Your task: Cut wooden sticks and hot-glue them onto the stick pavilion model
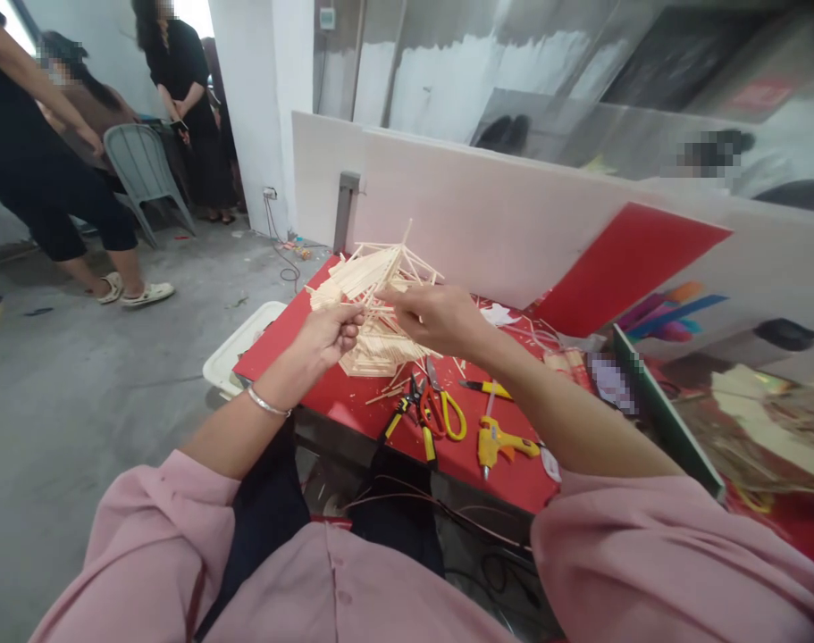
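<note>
A model built from thin pale wooden sticks [373,355] stands on the red tabletop, with a slatted, roof-like upper part and sticks jutting out at the top. My left hand [336,335] is closed at its near left side, thumb and forefinger pinched together. Opposite it, my right hand [437,314] is also closed, its fingertips pinched just in front of the model's upper part. Whatever lies between the fingertips of either hand is too small to tell from the sticks behind. Both hands partly cover the model.
Near the table's front edge lie pliers [398,418], red-handled scissors [434,413], a yellow glue gun [504,444] and a yellow-and-black cutter [487,388]. A green board [667,406] stands at the right. White panels [460,205] lean behind. People stand at the far left beside a chair [142,161].
</note>
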`<state>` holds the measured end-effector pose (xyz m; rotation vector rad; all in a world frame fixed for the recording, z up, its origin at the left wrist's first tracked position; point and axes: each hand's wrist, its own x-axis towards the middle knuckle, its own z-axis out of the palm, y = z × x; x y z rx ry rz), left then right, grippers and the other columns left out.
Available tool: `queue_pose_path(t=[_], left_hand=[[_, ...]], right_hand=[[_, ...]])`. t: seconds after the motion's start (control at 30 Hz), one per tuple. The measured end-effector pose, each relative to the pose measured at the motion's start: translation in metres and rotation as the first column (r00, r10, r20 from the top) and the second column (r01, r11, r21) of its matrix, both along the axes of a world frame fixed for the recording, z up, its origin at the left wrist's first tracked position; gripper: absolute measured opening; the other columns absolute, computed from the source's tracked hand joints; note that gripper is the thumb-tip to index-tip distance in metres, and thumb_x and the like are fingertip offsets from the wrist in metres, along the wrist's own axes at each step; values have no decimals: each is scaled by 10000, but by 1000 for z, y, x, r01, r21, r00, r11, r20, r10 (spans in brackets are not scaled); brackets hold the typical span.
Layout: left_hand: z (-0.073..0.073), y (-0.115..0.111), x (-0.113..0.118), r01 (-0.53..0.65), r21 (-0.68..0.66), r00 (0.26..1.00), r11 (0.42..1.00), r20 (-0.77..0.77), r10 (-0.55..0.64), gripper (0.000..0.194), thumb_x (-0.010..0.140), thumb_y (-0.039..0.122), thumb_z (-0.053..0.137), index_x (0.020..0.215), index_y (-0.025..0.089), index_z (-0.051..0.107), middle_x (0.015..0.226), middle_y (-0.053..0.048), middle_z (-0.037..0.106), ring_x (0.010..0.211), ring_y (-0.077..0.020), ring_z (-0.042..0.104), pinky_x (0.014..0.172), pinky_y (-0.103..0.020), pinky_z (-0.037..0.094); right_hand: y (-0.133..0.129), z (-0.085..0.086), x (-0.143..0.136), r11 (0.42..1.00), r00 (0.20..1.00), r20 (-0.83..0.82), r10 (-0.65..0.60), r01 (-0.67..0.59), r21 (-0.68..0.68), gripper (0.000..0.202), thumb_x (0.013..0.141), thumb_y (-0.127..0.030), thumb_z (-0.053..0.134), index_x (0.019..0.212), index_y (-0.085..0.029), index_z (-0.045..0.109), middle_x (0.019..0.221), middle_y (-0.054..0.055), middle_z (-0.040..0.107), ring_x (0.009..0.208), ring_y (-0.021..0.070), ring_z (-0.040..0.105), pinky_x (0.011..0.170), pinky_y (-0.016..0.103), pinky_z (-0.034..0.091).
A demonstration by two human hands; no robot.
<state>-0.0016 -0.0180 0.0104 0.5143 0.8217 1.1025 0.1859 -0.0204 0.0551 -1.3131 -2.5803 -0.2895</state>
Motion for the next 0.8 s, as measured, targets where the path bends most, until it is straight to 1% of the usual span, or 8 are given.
queue_pose_path(t=[0.07,0.1,0.17,0.27,0.43,0.57,0.8], left_hand=[[-1,8,-4,28,-11,999,1000,-30,-29,202,866,75,614,668,98,580,507,19,546,317,-2,404,292,-82,258],[-2,11,-6,47,-17,998,999,-39,-48,193,870,69,610,679,95,588,507,19,546,315,0,402,290,-79,259],[-2,16,-9,84,-32,996,996,-42,-85,180,866,56,609,691,97,594,507,18,546,317,1,403,292,-72,262],[0,19,-11,98,-58,994,993,-35,-100,199,857,51,615,670,108,580,499,11,549,319,-1,408,303,-70,284],[3,21,-11,109,-68,993,992,-34,-111,237,859,50,591,633,119,569,465,16,523,316,1,388,309,-72,297],[2,25,-11,127,-61,992,990,-15,-128,225,831,41,604,623,125,575,462,17,518,318,-3,387,312,-81,300],[-2,27,-15,106,-65,994,992,12,-105,200,829,132,578,630,124,601,490,-20,570,321,-27,411,310,-114,331]], right_hand=[[-4,-4,-5,997,985,162,-68,61,47,506,929,-239,366,1387,-315,567,911,63,733,743,185,585,579,296,280],[-5,-6,-7,995,973,211,-94,83,59,513,937,-243,362,1411,-327,538,933,70,734,751,193,590,574,298,266],[-5,-8,-11,992,959,256,-120,106,68,522,949,-243,356,1442,-343,498,962,77,734,762,201,597,573,301,256],[-2,-11,-12,989,955,265,-135,115,90,529,960,-228,334,1456,-343,474,946,82,730,766,205,600,570,307,244],[3,-15,-11,986,952,270,-144,113,124,513,957,-216,316,1432,-303,489,911,86,718,765,198,587,560,316,208],[4,-17,-12,986,952,271,-145,116,121,525,946,-199,311,1434,-305,474,918,88,716,748,201,573,557,319,201],[5,-19,-11,984,952,268,-149,116,135,539,944,-194,317,1449,-308,467,879,86,711,737,201,572,550,321,204]])
